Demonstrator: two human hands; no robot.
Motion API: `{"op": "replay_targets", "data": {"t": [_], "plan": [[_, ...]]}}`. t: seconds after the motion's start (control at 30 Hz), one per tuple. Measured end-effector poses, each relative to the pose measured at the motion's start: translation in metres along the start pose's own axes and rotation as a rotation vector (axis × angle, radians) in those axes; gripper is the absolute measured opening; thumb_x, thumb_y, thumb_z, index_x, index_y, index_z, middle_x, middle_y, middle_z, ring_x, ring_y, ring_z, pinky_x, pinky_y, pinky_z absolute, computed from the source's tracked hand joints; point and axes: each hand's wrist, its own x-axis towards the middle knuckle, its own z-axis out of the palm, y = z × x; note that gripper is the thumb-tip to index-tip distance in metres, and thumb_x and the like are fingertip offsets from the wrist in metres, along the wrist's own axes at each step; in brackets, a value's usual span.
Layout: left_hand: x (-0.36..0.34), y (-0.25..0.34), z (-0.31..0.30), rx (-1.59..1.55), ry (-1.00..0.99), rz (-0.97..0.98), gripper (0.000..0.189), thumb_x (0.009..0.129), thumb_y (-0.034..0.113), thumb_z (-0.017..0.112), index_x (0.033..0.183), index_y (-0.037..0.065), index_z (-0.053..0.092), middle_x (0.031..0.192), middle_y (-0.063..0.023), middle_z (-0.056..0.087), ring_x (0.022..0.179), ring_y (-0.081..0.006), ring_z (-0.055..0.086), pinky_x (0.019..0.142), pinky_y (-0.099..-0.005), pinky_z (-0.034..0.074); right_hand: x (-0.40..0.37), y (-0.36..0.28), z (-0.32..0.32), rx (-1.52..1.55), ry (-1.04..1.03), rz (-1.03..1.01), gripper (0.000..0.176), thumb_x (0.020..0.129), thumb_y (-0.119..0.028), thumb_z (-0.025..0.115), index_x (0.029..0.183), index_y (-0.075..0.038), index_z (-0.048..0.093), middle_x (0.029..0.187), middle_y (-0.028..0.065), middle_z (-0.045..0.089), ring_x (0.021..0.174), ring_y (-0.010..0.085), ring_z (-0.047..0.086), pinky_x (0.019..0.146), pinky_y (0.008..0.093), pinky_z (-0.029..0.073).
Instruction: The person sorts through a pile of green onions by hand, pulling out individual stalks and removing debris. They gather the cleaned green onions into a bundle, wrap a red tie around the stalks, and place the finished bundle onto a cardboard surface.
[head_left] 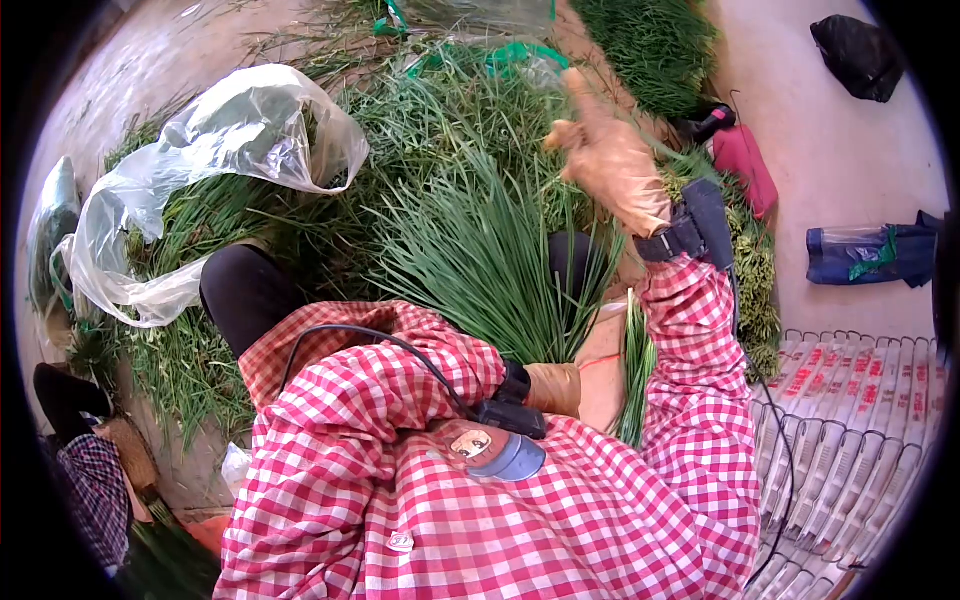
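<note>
1. A person in a red-and-white checked shirt point(560, 540) is seen from above, with loose green stalks heaped in a pile point(430, 110) on the floor in front.
2. The left hand point(553, 388), partly hidden by its cuff, is low and close to the body. Its fingers are grasping the base of a bunch of long green stalks point(480, 250); their tips cannot be seen.
3. That bunch fans upward and away from the hand, over the near edge of the pile.
4. The right hand point(612, 160), slightly blurred, reaches out over the pile's right side. Its fingers are parted and released, with nothing visible in them.
5. A smaller bundle of stalks point(637, 375) lies between the left hand and the right sleeve.
6. A clear plastic bag point(290, 95) rests on the pile's left part.
7. At lower left, another person's checked sleeve point(95, 485) is near more greens.
</note>
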Motion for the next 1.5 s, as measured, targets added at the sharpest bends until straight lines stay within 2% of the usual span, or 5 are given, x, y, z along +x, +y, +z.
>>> {"op": "replay_targets", "data": {"t": [0.33,0.6,1.07,1.23,1.5], "plan": [[0.004,0.015,-0.012,-0.076,0.141,0.103,0.025,0.083,0.026,0.057,0.100,0.008,0.065,0.088,-0.0132,0.063,0.076,-0.0236,0.060,0.069,-0.0324,0.047,0.015,-0.021,0.061,-0.318,-0.741,0.051,0.024,0.083,-0.031,0.063,0.086,-0.008,0.066,0.062,0.0062,0.063,0.061,0.0189,0.063,0.060,0.0355,0.048],[-0.006,-0.010,0.016,-0.002,0.096,-0.058,0.024,0.083,0.025,0.057,0.094,0.006,0.065,0.083,-0.0147,0.062,0.071,-0.0254,0.060,0.064,-0.0338,0.048,0.018,0.019,0.037,-1.216,0.242,-0.744,0.013,0.090,-0.010,0.044,0.080,-0.006,0.051,0.061,0.0020,0.053,0.051,0.0144,0.056,0.038,0.0297,0.044],[0.014,0.021,-0.009,-0.142,0.265,0.184,0.025,0.082,0.024,0.057,0.085,0.001,0.066,0.074,-0.0174,0.061,0.062,-0.0286,0.058,0.056,-0.0364,0.048,0.061,-0.039,0.113,-0.361,-0.854,-0.091,0.026,0.078,-0.025,0.065,0.083,0.000,0.066,0.076,0.0140,0.067,0.074,0.0262,0.065,0.067,0.0389,0.050],[0.015,0.020,-0.005,-0.160,0.276,0.186,0.026,0.082,0.023,0.057,0.082,-0.001,0.066,0.071,-0.0184,0.060,0.059,-0.0298,0.058,0.053,-0.0373,0.048,0.058,0.002,0.102,0.016,-0.230,-0.961,0.012,0.086,-0.009,0.047,0.080,-0.003,0.056,0.070,0.0117,0.058,0.064,0.0258,0.059,0.060,0.0346,0.050],[0.000,-0.005,0.026,-0.123,0.224,-0.093,0.029,0.081,0.022,0.056,0.076,-0.004,0.066,0.066,-0.0199,0.059,0.054,-0.0316,0.057,0.049,-0.0388,0.048,0.048,-0.008,-0.046,0.478,0.046,-0.195,0.026,0.093,-0.027,0.050,0.100,-0.002,0.058,0.083,0.0083,0.061,0.075,0.0149,0.058,0.070,0.0288,0.043]]}}
